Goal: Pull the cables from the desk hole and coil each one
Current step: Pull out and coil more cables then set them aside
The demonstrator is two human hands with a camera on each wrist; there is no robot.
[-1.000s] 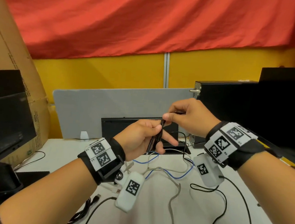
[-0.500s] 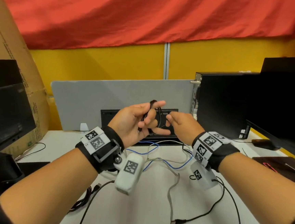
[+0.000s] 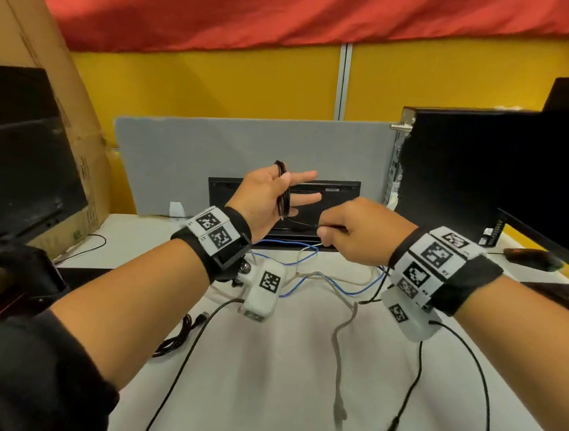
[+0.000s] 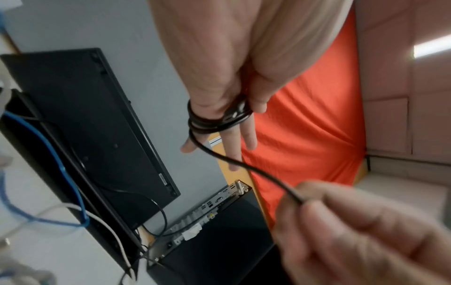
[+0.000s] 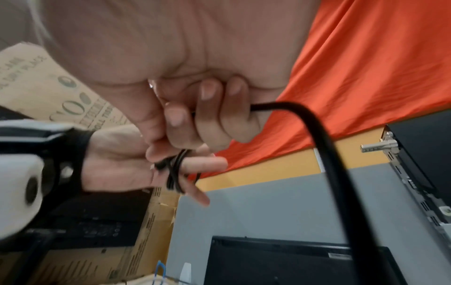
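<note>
now my left hand (image 3: 271, 193) keeps its fingers straight, the black cable (image 3: 283, 194) looped around them, raised above the desk hole (image 3: 294, 240). my right hand (image 3: 357, 232) pinches the free strand beside it; best kept taut so each loop lies flat.

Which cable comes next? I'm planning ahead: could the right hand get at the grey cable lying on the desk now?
Probably not yet: the right hand grips the black cable being wound on the left hand. The grey cable lies uncovered below.
</note>
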